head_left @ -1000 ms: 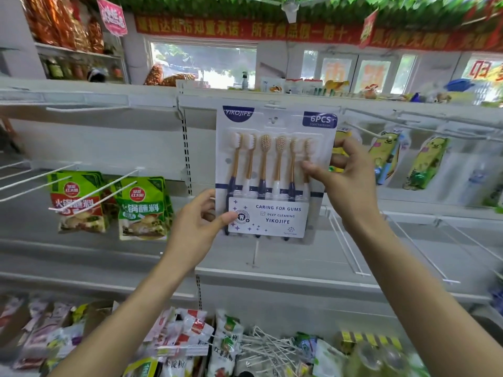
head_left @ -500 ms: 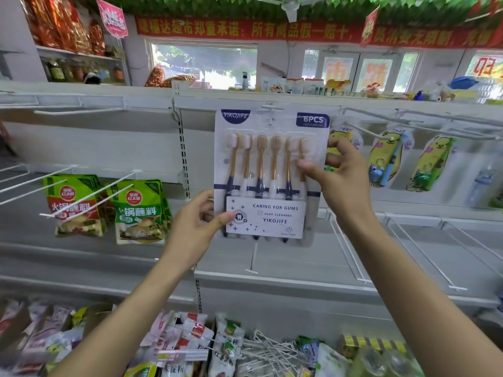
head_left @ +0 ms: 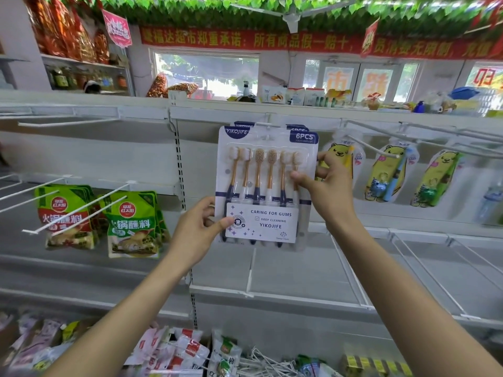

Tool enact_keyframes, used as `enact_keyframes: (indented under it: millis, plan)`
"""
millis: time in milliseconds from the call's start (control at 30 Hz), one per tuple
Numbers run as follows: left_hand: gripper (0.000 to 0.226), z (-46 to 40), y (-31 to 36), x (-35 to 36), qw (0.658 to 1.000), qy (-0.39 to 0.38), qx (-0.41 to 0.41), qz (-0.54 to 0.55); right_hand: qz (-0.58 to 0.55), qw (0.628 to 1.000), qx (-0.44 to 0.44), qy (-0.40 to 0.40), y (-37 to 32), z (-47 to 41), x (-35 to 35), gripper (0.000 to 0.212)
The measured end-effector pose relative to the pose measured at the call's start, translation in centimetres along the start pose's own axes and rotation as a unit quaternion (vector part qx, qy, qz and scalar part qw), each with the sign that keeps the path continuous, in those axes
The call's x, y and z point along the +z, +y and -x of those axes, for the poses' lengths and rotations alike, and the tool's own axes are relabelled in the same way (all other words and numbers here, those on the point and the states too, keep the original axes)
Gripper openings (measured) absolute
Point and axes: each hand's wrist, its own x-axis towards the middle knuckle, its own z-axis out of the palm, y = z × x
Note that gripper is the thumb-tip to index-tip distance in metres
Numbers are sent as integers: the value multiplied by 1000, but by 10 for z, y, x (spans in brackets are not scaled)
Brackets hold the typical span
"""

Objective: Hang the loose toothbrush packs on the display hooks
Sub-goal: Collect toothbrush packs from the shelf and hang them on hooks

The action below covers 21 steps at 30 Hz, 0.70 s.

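The white display shelving (head_left: 136, 148) fills the view, with wire hooks jutting from its back panel. At centre, slightly toward 12 o'clock, a six-piece toothbrush pack (head_left: 265, 183) is held upright against the panel, its top edge at the display hook (head_left: 268, 123); whether the hook passes through its hang hole cannot be told. The corners of more such packs show just behind it. The left hand (head_left: 200, 231) holds the pack's lower left corner, the grip pinching it with the thumb across the front label and fingers behind. The right hand (head_left: 330, 187) pinches the pack's right edge at mid-height, thumb on the front. At 9 o'clock hang two green sauce pouches (head_left: 130, 224) on long hooks. At 3 o'clock hang yellow bear-printed children's toothbrush packs (head_left: 389, 172). At 6 o'clock lie loose packets (head_left: 174, 352) and spare wire hooks.
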Motion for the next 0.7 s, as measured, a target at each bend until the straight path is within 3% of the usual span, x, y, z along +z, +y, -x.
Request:
enact_keyframes:
  millis: [700]
  plan:
    - [29, -84, -41, 30, 997, 6, -14, -73, 42, 999, 3, 8, 54, -67, 24, 28]
